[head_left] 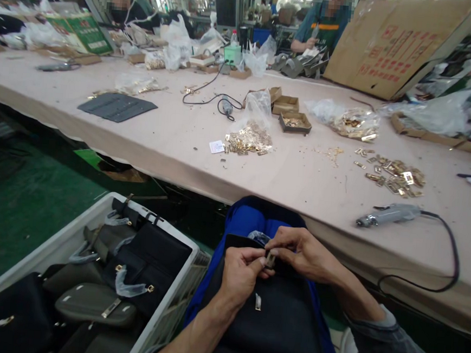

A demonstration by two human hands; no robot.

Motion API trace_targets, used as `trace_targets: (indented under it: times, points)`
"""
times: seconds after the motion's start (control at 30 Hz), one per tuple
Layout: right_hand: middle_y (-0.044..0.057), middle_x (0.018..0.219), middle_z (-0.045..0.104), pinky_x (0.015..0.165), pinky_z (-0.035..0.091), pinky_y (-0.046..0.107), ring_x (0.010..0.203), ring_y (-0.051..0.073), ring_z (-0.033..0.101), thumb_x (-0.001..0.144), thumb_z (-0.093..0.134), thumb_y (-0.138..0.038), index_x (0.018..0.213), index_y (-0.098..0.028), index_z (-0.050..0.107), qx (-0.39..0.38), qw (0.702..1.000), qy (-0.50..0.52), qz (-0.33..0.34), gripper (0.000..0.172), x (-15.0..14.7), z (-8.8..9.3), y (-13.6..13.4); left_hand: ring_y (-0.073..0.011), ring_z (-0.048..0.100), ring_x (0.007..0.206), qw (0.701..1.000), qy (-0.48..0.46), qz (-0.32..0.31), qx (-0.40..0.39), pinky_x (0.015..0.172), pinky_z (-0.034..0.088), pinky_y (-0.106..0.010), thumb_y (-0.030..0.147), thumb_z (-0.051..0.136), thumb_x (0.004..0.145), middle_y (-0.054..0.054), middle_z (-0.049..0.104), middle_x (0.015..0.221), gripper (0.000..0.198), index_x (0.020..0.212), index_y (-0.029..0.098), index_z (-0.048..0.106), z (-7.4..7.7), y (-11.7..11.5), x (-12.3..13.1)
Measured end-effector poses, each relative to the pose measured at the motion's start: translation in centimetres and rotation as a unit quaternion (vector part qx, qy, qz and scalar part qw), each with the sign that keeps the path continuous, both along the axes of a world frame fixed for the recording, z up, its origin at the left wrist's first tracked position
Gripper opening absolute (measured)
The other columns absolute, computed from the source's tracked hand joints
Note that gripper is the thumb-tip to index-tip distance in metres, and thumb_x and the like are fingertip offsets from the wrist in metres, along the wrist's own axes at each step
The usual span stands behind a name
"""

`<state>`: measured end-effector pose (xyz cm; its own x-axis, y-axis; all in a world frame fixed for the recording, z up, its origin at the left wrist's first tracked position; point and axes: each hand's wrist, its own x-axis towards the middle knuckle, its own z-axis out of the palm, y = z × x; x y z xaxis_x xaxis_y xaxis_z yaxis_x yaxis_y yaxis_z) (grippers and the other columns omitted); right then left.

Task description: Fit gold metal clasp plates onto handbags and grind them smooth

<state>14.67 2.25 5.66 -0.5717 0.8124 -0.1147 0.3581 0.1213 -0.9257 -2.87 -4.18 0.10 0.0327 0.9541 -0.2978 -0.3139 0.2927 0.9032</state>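
Note:
A black bag [277, 316] lies across my lap, over blue cloth. Close together at its upper edge, both hands pinch one small metal clasp plate [270, 260]. My left hand [241, 272] grips the plate from the left, thumb on top. From the right, the thumb and fingers of my right hand [301, 252] close on its upper end. The fingers partly hide the plate, and I cannot tell whether it is fixed to the bag. Below them a small metal lock piece [258, 302] sits on the bag's front.
At my left stands a white crate [169, 296] of black and olive bags. On the table [172, 155] lie a grey electric screwdriver [395, 213] with its cable, loose metal plates [402, 176], a bag of gold fittings [250, 137] and small boxes [294, 122]. Co-workers sit across the table.

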Motion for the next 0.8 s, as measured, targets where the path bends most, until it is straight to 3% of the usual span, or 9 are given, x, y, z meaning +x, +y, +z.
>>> trace_targets:
  times: [0.23, 0.43, 0.57, 0.63, 0.73, 0.8]
  points:
    - [0.0, 0.081, 0.065, 0.064, 0.044, 0.025, 0.071, 0.013, 0.059, 0.085, 0.07, -0.016, 0.09, -0.02, 0.076, 0.049, 0.998, -0.032, -0.035, 0.009, -0.3, -0.5, -0.6, -0.0205, 0.075, 0.064, 1.0, -0.009, -0.013, 0.006, 0.058, 0.057, -0.023, 0.023, 0.076, 0.077, -0.014, 0.078, 0.078, 0.026, 0.094, 0.005, 0.083, 0.4, -0.3, -0.1]
    - [0.0, 0.082, 0.067, 0.067, 0.046, 0.026, 0.073, 0.014, 0.062, 0.083, 0.071, -0.013, 0.082, -0.02, 0.076, 0.062, 0.995, -0.026, -0.071, 0.009, -0.8, -0.9, -1.0, -0.0194, 0.074, 0.063, 0.999, -0.006, -0.028, 0.028, 0.058, 0.057, -0.023, 0.026, 0.075, 0.081, -0.013, 0.077, 0.078, 0.026, 0.095, 0.005, 0.082, 0.9, -0.5, -0.5]
    - [0.001, 0.077, 0.064, 0.068, 0.045, 0.028, 0.072, 0.015, 0.06, 0.086, 0.074, -0.019, 0.077, -0.021, 0.075, 0.091, 0.99, -0.03, -0.108, 0.009, -1.2, -1.8, -2.1, -0.0165, 0.069, 0.05, 1.0, 0.012, -0.005, 0.012, 0.045, 0.053, -0.019, 0.025, 0.075, 0.076, -0.013, 0.075, 0.069, 0.024, 0.084, 0.003, 0.078, 1.1, -0.8, -0.1]
    - [0.004, 0.081, 0.062, 0.068, 0.045, 0.03, 0.074, 0.016, 0.059, 0.094, 0.066, -0.022, 0.082, -0.021, 0.075, 0.147, 0.984, -0.028, -0.098, 0.015, -1.3, -2.5, -3.1, -0.014, 0.063, 0.041, 1.0, 0.003, 0.025, -0.016, 0.037, 0.048, -0.017, 0.023, 0.073, 0.074, -0.011, 0.072, 0.06, 0.021, 0.082, 0.003, 0.072, 0.9, -0.9, 0.3]
    - [0.008, 0.096, 0.058, 0.071, 0.047, 0.032, 0.083, 0.018, 0.057, 0.102, 0.049, -0.021, 0.106, -0.023, 0.072, 0.236, 0.971, -0.007, -0.041, 0.024, -1.2, -3.6, -4.3, -0.0143, 0.057, 0.033, 0.997, -0.028, 0.063, -0.018, 0.032, 0.045, -0.018, 0.021, 0.074, 0.072, -0.003, 0.067, 0.051, 0.035, 0.102, 0.008, 0.062, 0.4, -1.0, 0.7]
    - [0.01, 0.104, 0.055, 0.073, 0.048, 0.032, 0.087, 0.019, 0.057, 0.102, 0.045, -0.017, 0.123, -0.026, 0.065, 0.264, 0.965, 0.006, -0.009, 0.03, -0.9, -4.0, -4.7, -0.0153, 0.056, 0.032, 0.996, -0.051, 0.076, -0.001, 0.032, 0.046, -0.019, 0.022, 0.076, 0.072, 0.0, 0.065, 0.049, 0.039, 0.106, 0.012, 0.059, 0.3, -1.1, 0.9]
